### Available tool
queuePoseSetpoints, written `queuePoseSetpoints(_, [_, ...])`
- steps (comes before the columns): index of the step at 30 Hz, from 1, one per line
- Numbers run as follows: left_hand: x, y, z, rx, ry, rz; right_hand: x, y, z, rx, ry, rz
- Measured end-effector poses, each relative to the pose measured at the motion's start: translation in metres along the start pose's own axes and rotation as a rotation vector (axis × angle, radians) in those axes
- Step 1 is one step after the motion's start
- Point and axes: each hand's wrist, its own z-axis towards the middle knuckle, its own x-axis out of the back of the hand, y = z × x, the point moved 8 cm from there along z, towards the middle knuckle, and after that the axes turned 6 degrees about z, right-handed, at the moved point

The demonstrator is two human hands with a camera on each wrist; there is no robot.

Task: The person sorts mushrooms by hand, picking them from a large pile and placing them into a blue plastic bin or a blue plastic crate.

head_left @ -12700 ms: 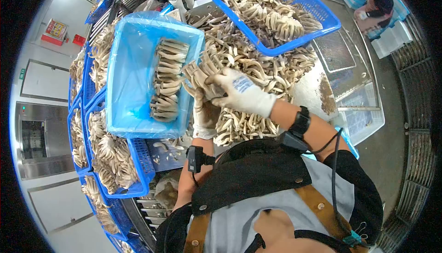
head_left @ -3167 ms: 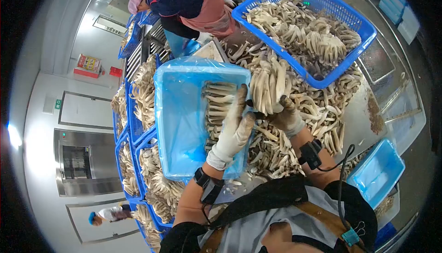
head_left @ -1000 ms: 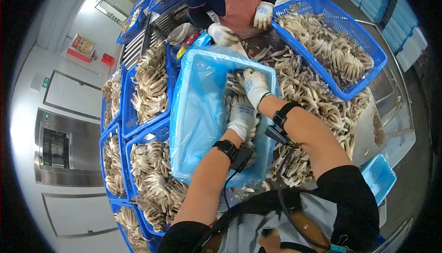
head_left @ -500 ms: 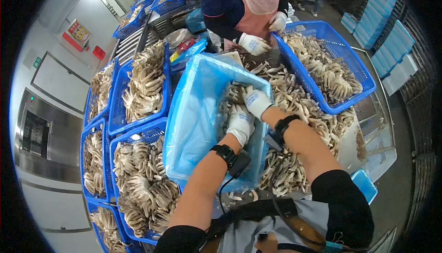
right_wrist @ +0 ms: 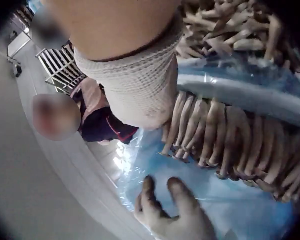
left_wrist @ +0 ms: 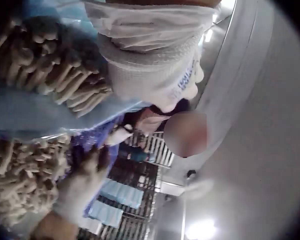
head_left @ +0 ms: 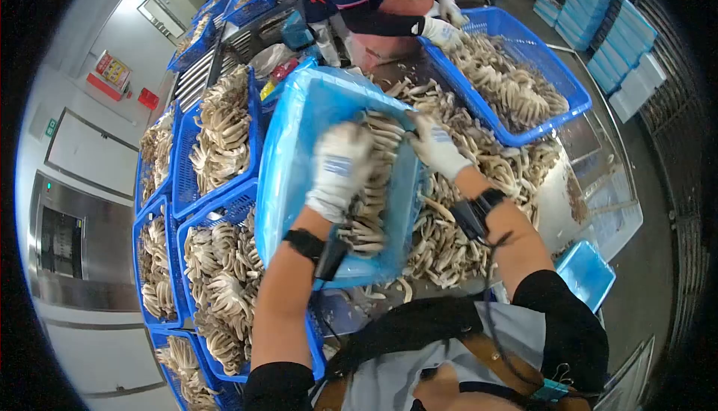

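A blue crate lined with blue plastic film (head_left: 295, 149) stands tilted before me, with a row of pale long-stemmed mushrooms (head_left: 374, 186) laid along its right side. My left hand (head_left: 340, 168), in a white glove, is blurred above that row; in the right wrist view the left hand (right_wrist: 177, 215) shows straight fingers over the film. My gloved right hand (head_left: 434, 145) lies at the crate's right rim by the top of the row, fingers stretched toward the mushrooms (right_wrist: 225, 135). Neither hand visibly holds anything. The left wrist view shows the left glove (left_wrist: 155, 65) over mushrooms (left_wrist: 45, 65).
A loose heap of mushrooms (head_left: 471, 201) covers the table right of the crate. A blue basket (head_left: 557, 108) full of mushrooms stands at the back right, where another person's gloved hand (head_left: 441, 33) reaches. Several filled blue baskets (head_left: 187, 186) line the left. A small blue tub (head_left: 587, 273) sits low right.
My left hand has lifted off the mushroom row and swung left and up. My right hand has slid to the crate's right rim. The other person has leaned away toward the back basket.
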Motion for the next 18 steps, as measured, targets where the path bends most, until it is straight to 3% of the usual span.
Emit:
queuePoseSetpoints(1, [0.028,-0.016,-0.005,0.117,0.090,0.121,0.027,-0.014,-0.027,0.000,0.141,0.061])
queuePoseSetpoints(3, [0.065,-0.038,-0.016,0.251,0.276,0.464,0.016,0.012,-0.086,-0.249,0.084,0.252])
queuePoseSetpoints(5, [0.052,-0.079,-0.029,0.440,0.085,0.489,0.008,-0.006,-0.140,-0.340,-0.051,0.334])
queuePoseSetpoints(8, [0.015,-0.133,-0.051,0.694,-0.256,-0.172,-0.047,-0.022,-0.207,-0.583,-0.374,0.484])
queuePoseSetpoints(12, [0.018,-0.149,-0.046,0.621,-0.320,-0.050,-0.097,-0.040,-0.239,-0.864,-0.736,0.480])
queuePoseSetpoints(15, [0.031,-0.152,-0.032,0.567,-0.387,-0.008,-0.149,-0.051,-0.244,-0.776,-0.666,1.196])
queuePoseSetpoints(16, [0.040,-0.152,-0.026,0.553,-0.352,0.013,-0.174,-0.033,-0.255,-0.813,-0.715,1.133])
queuePoseSetpoints(18, [0.051,-0.172,-0.013,0.508,-0.345,0.062,-0.152,-0.059,-0.243,-0.823,-0.700,1.298])
